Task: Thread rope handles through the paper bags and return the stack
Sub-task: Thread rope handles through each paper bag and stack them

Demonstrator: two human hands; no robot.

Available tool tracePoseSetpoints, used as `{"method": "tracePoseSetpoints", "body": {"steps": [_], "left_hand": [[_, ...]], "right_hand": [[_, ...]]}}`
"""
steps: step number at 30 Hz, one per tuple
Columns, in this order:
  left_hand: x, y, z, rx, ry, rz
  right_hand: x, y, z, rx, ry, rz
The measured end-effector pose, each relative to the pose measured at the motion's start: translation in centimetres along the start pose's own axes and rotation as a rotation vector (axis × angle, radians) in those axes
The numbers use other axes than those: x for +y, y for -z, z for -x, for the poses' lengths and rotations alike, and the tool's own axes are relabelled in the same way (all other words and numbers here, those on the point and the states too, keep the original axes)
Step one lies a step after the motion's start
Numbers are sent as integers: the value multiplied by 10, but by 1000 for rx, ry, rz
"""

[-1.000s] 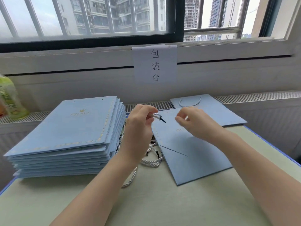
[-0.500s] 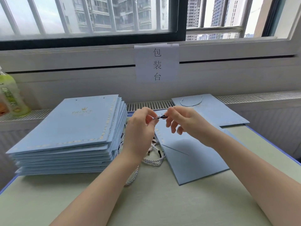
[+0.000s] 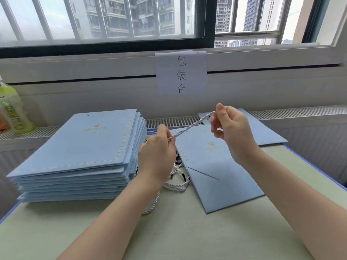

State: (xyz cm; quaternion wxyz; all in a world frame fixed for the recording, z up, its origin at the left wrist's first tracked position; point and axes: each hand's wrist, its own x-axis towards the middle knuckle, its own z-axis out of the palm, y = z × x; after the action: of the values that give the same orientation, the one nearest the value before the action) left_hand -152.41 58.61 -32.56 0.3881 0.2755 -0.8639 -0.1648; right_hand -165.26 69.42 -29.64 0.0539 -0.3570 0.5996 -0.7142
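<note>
Pinching one twisted white rope (image 3: 189,127) taut between our left hand (image 3: 156,158) and right hand (image 3: 233,132), flat blue paper bag (image 3: 212,166) beneath, stack (image 3: 80,156) left.

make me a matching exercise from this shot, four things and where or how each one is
Things:
1. stack of bags
2. white rope
3. green bottle
4. paper sign

States:
a. taped to the wall under the window
b. stretched between the left hand and the right hand
c. piled on the table's left side
d. standing on the ledge at far left

Pairs: 1-c, 2-b, 3-d, 4-a
</note>
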Motion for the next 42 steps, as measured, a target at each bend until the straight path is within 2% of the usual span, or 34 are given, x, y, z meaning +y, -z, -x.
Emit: {"method": "tracePoseSetpoints", "body": {"steps": [4,6,10,12,14,16,21,23,26,28,33,37,39,42], "left_hand": [[-5,0,-2,5,94,-72],[-6,-1,-2,17,112,-84],[-5,-1,-2,8,91,-106],[-3,-1,-1,-34,110,-81],[-3,-2,0,-82,103,-90],[-4,-5,1,-115,59,-97],[-3,-12,4,-228,-44,-43],[0,-14,5,-297,-50,-69],[-1,-14,5,-330,38,18],[-1,-14,4,-321,93,112],[0,-17,5,-316,105,191],[5,-11,1,-264,231,464],[8,-6,-1,-274,321,587],[7,-5,-1,-337,326,523]], "right_hand": [[-1,10,-9,214,-78,-122],[0,13,-12,246,-143,-217],[-4,20,-16,294,-325,-556],[-2,28,-20,341,-363,-574],[4,37,-24,336,-395,-431],[14,42,-28,280,-390,-159],[34,42,-23,34,-299,983],[34,42,-18,-50,-351,1211],[35,42,-15,-98,-487,1284],[39,44,-15,-96,-512,1334],[40,49,-18,-85,-529,1348],[34,58,-21,-97,-529,1347],[25,61,-22,-144,-540,1422],[10,62,-21,-146,-531,1550]]}}
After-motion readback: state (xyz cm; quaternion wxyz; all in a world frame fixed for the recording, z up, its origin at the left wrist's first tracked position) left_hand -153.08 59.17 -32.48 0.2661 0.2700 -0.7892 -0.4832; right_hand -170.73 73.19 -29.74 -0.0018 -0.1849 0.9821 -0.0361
